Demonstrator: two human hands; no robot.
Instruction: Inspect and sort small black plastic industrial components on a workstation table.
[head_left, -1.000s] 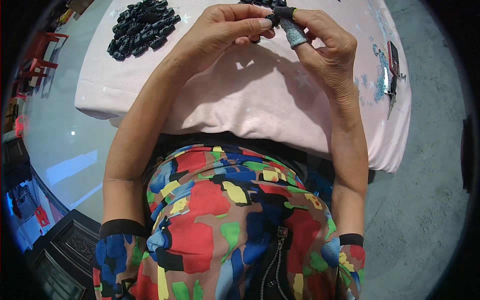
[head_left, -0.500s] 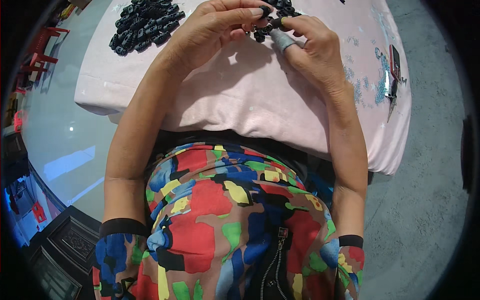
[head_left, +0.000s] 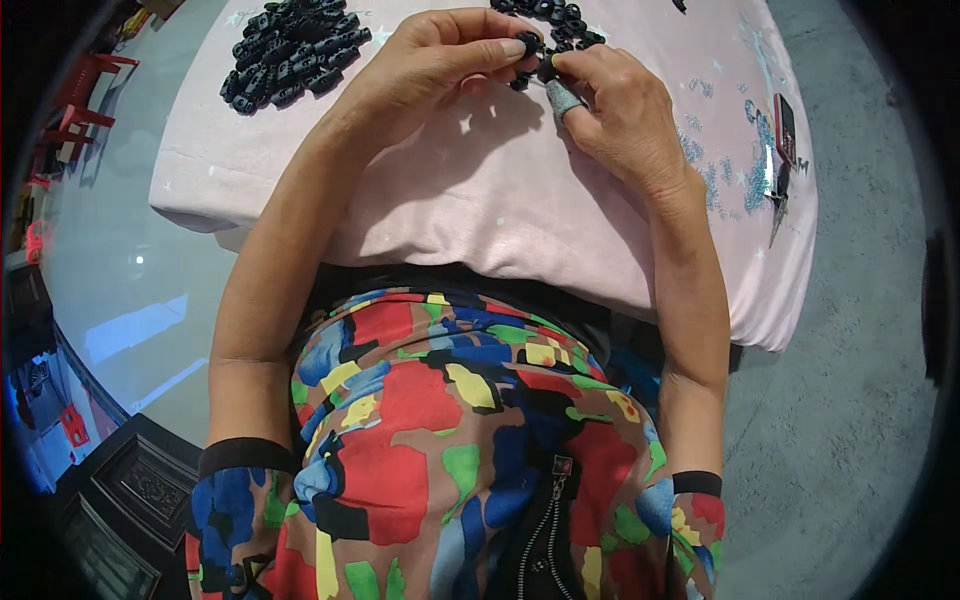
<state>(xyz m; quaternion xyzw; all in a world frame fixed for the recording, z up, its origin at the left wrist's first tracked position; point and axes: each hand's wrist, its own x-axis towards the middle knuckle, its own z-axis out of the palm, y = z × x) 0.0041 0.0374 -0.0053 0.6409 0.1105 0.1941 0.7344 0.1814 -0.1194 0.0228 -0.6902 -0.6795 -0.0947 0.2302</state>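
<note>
Pinching a small, rounded black piece (head_left: 529,43) in the left hand (head_left: 425,65), above the far middle of the wrinkled, pink-clothed table (head_left: 250,170); curling the right hand (head_left: 625,115), with grey fabric thumb sleeve (head_left: 563,98), just beside; cannot tell if gripping.

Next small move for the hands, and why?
Probably bring the right hand, with its grey-wrapped thumb, onto the small rounded black piece. The bare left hand pinches that piece between thumb and fingers, and the right fingertips are right beside it; whether they touch is unclear.
</note>
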